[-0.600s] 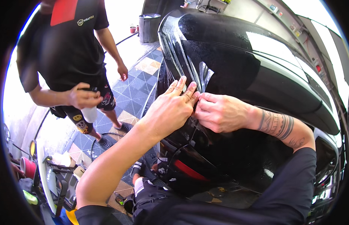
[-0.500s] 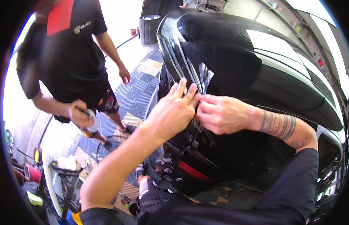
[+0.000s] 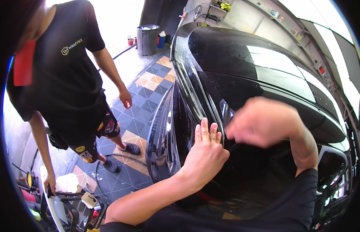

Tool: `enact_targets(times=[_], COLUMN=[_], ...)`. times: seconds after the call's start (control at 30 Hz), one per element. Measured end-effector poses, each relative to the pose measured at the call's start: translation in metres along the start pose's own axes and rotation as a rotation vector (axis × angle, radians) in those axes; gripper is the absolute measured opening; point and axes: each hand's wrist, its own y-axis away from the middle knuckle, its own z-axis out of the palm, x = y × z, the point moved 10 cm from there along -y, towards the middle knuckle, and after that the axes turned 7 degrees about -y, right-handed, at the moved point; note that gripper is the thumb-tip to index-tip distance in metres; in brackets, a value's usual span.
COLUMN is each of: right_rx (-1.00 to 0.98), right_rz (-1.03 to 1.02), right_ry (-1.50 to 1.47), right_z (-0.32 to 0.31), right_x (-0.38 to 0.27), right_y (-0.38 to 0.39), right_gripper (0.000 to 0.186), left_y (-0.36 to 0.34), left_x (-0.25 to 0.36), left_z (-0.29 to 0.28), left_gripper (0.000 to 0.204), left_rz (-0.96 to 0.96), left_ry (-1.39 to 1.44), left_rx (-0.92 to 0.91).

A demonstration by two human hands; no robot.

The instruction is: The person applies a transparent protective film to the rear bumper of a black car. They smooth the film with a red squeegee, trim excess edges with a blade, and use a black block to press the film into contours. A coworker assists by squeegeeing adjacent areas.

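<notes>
Fingers (image 3: 204, 129) of the left hand (image 3: 207, 159) are laid straight, unclenched, on creased clear film (image 3: 190, 88) over the black car (image 3: 226, 83), apparently to steady it; any grasp by the blurred right hand (image 3: 263, 123) cannot be told.
</notes>
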Motion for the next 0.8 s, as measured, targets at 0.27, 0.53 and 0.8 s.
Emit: enact_targets(times=[0.27, 0.53, 0.8], right_rx=[0.265, -0.056, -0.218], right_rz=[0.548, 0.352, 0.161], right_ry=[0.302, -0.088, 0.183], right_z=[-0.129, -0.098, -0.021], right_x=[0.131, 0.115, 0.026], right_y=[-0.18, -0.162, -0.072], right_gripper=[0.03, 0.024, 0.02], left_y=[-0.023, -0.03, -0.037], left_x=[0.017, 0.014, 0.013], left_z=[0.01, 0.002, -0.006], left_gripper=[0.045, 0.046, 0.051], left_rz=[-0.029, -0.09, -0.048], left_ry=[-0.107, -0.087, -0.24], left_rx=[-0.051, -0.036, -0.092])
